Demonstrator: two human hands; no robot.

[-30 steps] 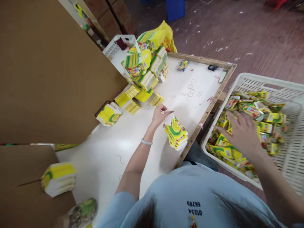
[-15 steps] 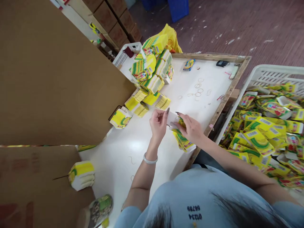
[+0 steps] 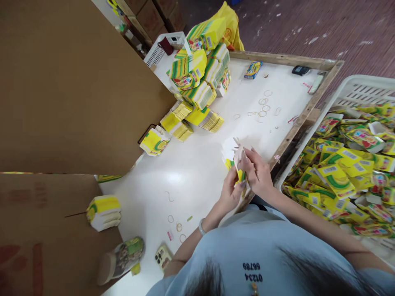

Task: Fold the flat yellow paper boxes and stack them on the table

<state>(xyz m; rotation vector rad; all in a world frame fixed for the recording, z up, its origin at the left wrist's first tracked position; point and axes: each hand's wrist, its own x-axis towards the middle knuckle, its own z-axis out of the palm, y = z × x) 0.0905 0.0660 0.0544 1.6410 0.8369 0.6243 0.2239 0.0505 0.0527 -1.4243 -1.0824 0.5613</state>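
Near the table's front right edge, my left hand (image 3: 232,191) is closed round the lower part of a yellow-green carton (image 3: 240,176). My right hand (image 3: 258,174) grips the same carton from the other side, fingers at its white upper flaps. Just behind it, more yellow carton pieces with white flaps (image 3: 228,148) show; whether these are separate from the held carton I cannot tell. My fingers hide much of the printed side. Loose rubber bands (image 3: 264,108) lie on the white tabletop (image 3: 197,164) beyond my hands.
Bundled flat cartons (image 3: 197,68) are piled at the back. A white basket (image 3: 348,86) full of yellow cartons stands right of the wooden table edge. Large cardboard (image 3: 77,90) blocks the left. A plastic jar (image 3: 128,257) and a phone (image 3: 163,257) lie at front left.
Both hands have moved right and towards my body. My left hand, earlier raised beside the carton with its fingers curled, now grips the carton's lower part. The view has shifted slightly.
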